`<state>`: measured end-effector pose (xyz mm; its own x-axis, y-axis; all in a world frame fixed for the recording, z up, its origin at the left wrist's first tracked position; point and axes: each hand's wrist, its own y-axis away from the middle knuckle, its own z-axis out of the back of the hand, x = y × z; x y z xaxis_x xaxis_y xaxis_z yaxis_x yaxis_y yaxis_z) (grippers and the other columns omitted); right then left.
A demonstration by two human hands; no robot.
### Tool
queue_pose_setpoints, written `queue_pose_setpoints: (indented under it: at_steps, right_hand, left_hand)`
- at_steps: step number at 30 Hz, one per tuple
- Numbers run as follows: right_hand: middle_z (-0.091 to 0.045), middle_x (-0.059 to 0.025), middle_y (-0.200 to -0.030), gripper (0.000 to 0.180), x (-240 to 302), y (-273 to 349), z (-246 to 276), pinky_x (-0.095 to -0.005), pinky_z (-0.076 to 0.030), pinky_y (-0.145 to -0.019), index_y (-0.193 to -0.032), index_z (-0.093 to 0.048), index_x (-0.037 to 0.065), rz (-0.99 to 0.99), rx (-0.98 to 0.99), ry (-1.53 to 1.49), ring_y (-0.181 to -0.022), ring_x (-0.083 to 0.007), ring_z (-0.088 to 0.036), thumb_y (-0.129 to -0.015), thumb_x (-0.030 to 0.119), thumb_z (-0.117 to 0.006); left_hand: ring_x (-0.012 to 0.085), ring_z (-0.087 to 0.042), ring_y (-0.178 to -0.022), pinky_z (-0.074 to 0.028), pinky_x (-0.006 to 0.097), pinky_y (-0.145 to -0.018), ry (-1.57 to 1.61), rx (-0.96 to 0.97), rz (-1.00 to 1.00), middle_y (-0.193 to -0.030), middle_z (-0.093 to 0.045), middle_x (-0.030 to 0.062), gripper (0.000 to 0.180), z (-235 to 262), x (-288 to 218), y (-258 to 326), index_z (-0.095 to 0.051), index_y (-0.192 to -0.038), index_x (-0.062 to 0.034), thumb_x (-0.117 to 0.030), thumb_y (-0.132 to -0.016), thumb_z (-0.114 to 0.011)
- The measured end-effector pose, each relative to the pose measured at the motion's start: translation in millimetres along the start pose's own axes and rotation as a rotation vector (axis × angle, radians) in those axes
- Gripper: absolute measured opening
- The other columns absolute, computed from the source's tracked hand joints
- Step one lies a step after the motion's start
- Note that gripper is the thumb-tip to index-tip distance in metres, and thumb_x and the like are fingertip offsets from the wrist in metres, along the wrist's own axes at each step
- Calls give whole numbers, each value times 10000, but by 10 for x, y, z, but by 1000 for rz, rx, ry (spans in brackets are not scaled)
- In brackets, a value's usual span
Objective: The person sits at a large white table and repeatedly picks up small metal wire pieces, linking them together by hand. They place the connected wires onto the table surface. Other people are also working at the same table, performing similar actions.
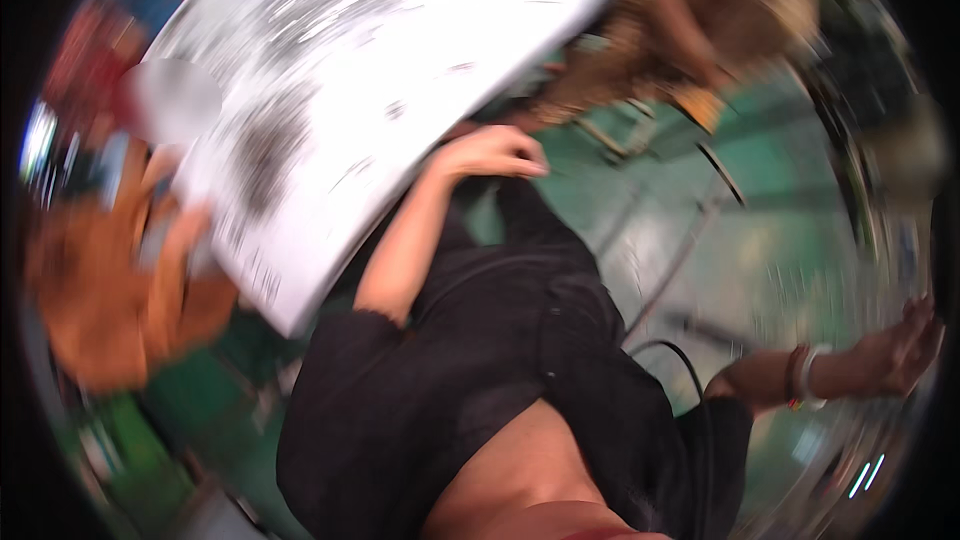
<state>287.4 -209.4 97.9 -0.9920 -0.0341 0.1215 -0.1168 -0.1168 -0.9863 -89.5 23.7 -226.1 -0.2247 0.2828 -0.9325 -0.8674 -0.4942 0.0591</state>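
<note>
A large white table [340,130] with dark, smeared patches on its top fills the upper left. My left hand [495,152] is just off the table's near edge, above my dark trousers. Its fingers are loosely bent, with a gap by the thumb, and nothing shows in it. Far out to the right, away from the table, my right hand [912,348] is stretched out with its fingers apart. It looks to hold nothing, though motion blurs it. Bracelets [805,377] circle that wrist. What the dark patches on the table are is too blurred to tell.
A person in an orange-brown top [120,285] is at the table's left side, and another in red stands beyond. At the upper right is a person in brown clothing [640,40]. A thin black cable [690,365] runs near my right side over the green floor [780,270].
</note>
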Motion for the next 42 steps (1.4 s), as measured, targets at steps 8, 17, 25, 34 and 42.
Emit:
queue_pose_setpoints:
  at_steps: [8,17,25,34,42]
  right_hand:
    - [-612,-75,-1004,182,1394,941,-2102,-234,-447,-710,-1022,-624,-79,-371,555,-821,-873,-129,-556,-849,-26,-609]
    - [-568,-82,-1015,135,1291,1159,-2504,-227,-427,-768,-992,-630,-64,-312,772,-901,-919,-123,-527,-874,-44,-569]
    - [-641,-77,-905,169,1207,2007,-3760,-237,-460,-757,-1008,-649,-29,-213,1249,-795,-834,-122,-590,-862,9,-574]
    - [-575,-241,-860,200,2742,3465,-5609,-433,-464,-693,-996,-673,3,50,1124,-878,-723,-371,-572,-823,83,-611]
    - [-623,-152,-760,58,2832,3446,-5258,-344,-480,-608,-836,-617,-29,-103,1174,-1022,-648,-264,-601,-780,-14,-617]
  left_hand:
    - [229,-667,-773,-505,324,-711,-161,-929,526,-808,-688,119,179,346,76,1735,-675,-867,-27,-182,-779,-692]
    - [221,-559,-952,-511,341,-725,-1010,-801,559,-902,-624,26,104,1281,860,2094,-657,-896,-95,-134,-809,-616]
    - [230,-561,-892,-506,341,-737,-1083,-993,518,-869,-571,51,49,1432,655,2070,-608,-843,-74,-101,-805,-624]
    - [305,-563,-736,-460,396,-679,-720,-1427,535,-760,-541,131,169,1166,457,2036,-683,-965,-71,-44,-820,-600]
    - [147,-637,-787,-549,264,-655,-177,-1495,368,-911,-642,78,116,798,49,1518,-642,-957,-2,-52,-856,-619]
